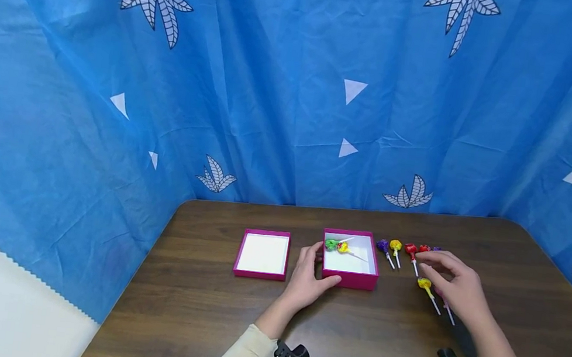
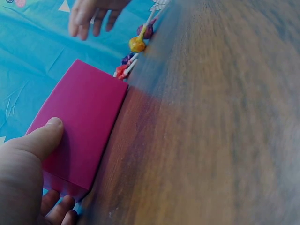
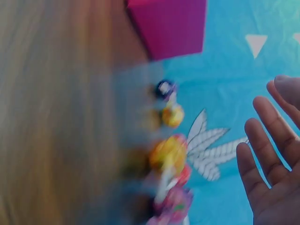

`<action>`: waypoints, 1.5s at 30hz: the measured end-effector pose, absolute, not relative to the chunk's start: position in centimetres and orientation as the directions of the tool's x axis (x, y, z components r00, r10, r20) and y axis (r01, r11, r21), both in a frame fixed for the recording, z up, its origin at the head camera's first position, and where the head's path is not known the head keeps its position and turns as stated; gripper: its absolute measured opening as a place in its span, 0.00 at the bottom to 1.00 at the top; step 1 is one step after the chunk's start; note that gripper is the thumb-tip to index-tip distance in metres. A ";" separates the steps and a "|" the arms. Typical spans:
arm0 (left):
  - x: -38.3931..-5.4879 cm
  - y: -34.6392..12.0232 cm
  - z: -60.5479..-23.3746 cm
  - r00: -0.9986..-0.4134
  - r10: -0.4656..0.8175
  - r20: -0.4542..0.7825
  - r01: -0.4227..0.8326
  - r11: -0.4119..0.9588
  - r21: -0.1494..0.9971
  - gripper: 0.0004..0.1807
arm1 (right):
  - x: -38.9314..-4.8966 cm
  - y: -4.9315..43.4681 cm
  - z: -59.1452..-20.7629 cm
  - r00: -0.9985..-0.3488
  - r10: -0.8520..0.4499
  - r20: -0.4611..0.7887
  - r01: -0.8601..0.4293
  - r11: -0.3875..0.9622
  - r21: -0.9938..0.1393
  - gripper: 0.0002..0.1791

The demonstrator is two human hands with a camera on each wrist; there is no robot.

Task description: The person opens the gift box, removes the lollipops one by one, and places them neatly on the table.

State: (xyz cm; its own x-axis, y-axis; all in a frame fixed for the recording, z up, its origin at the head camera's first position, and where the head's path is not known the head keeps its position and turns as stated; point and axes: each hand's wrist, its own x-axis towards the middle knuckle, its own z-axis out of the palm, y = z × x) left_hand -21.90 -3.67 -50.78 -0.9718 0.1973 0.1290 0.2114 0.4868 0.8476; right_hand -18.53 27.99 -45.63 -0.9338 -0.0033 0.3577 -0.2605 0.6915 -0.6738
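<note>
A magenta box with a white inside stands on the table. Inside it lie a green lollipop and a yellow-and-red lollipop. My left hand holds the box at its near left corner, thumb on the front wall and fingers along the left side. Over the loose lollipops at the right hovers my right hand, its fingers spread and nothing held, as the right wrist view also shows. Under it lie a yellow lollipop and a pinkish one, partly hidden by the hand.
Left of the box lies its shallow lid, white inside facing up. Right of the box are a purple lollipop, another yellow one and red ones. A blue curtain hangs behind the brown table.
</note>
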 end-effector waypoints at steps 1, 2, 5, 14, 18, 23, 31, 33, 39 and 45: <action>-21.9 -3.6 -50.8 -0.972 0.198 0.124 0.208 0.492 0.846 0.48 | -18.4 27.6 -45.4 -0.927 -0.009 0.375 -0.277 0.689 -0.669 0.14; -21.9 -3.6 -50.8 -0.973 0.200 0.118 0.204 0.495 0.845 0.48 | -18.3 27.3 -45.3 -0.920 -0.013 0.391 -0.291 0.691 -0.662 0.13; -21.8 -3.5 -51.0 -0.973 0.203 0.111 0.200 0.497 0.844 0.48 | -18.1 26.1 -44.9 -0.903 -0.030 0.429 -0.328 0.694 -0.641 0.12; -21.9 -3.8 -51.1 -0.971 0.198 0.132 0.214 0.485 0.848 0.48 | -19.9 22.9 -43.6 -0.886 -0.126 0.447 -0.416 0.643 -0.643 0.13; -22.0 -3.9 -50.9 -0.973 0.193 0.128 0.207 0.483 0.851 0.48 | -21.1 21.4 -43.5 -0.898 -0.155 0.411 -0.412 0.622 -0.666 0.14; -22.0 -4.0 -50.9 -0.976 0.182 0.123 0.197 0.476 0.857 0.49 | -22.5 19.4 -43.6 -0.915 -0.172 0.366 -0.390 0.612 -0.688 0.14; -22.2 -3.9 -50.8 -0.970 0.195 0.144 0.221 0.469 0.855 0.50 | -24.3 16.6 -43.7 -0.923 -0.210 0.323 -0.383 0.585 -0.715 0.15; -22.1 -3.7 -50.9 -0.969 0.200 0.146 0.225 0.467 0.855 0.50 | -24.5 16.1 -43.9 -0.926 -0.215 0.312 -0.377 0.591 -0.713 0.15; -21.7 -3.5 -51.4 -0.968 0.204 0.144 0.224 0.457 0.861 0.50 | -25.0 14.9 -44.6 -0.932 -0.239 0.272 -0.362 0.608 -0.706 0.13; -22.0 -3.6 -51.2 -0.965 0.211 0.157 0.241 0.468 0.850 0.50 | -25.9 14.3 -44.5 -0.942 -0.240 0.234 -0.335 0.655 -0.677 0.14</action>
State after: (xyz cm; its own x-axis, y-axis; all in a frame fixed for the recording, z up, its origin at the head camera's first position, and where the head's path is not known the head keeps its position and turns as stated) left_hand -21.95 -3.59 -51.19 -0.9648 0.2107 0.1573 0.2409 0.4683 0.8501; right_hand -25.87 14.28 -44.48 -0.9421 -0.2400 0.2341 -0.3351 0.6554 -0.6768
